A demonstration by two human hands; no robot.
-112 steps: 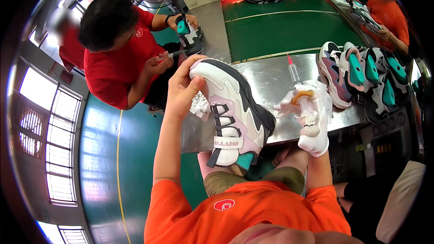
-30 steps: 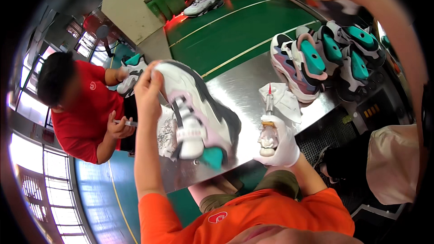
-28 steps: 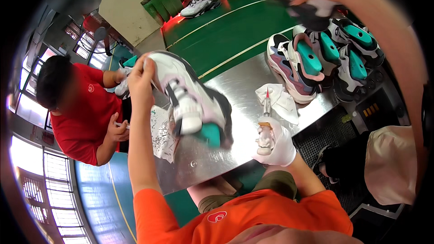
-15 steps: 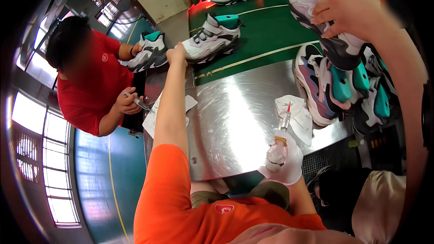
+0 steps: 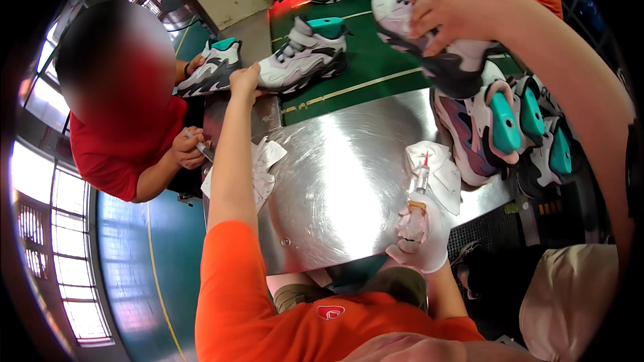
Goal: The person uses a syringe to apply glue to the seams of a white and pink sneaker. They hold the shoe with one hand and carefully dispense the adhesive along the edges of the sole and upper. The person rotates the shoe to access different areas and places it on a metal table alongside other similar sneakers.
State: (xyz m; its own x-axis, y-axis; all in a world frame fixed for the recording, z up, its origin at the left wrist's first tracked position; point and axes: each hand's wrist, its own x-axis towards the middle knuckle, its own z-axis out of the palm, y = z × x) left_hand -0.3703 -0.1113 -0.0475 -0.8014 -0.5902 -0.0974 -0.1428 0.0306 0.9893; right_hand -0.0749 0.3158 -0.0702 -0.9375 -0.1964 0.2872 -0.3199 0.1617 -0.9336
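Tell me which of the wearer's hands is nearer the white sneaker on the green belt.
Left. The left hand touches the white sneaker at its heel; the gloved right hand holds a squeeze bottle over the steel table.

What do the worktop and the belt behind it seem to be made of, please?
The worktop looks like bare brushed sheet metal, probably steel: it is silvery with streaky glare. The belt looks like matte green rubber or plastic with thin pale lines, showing little shine. The left hand touches a white sneaker on it.

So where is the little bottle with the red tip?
In the head view, the small bottle with the red tip is in the gloved right hand, on the right side of the shiny metal table, beside a white cloth.
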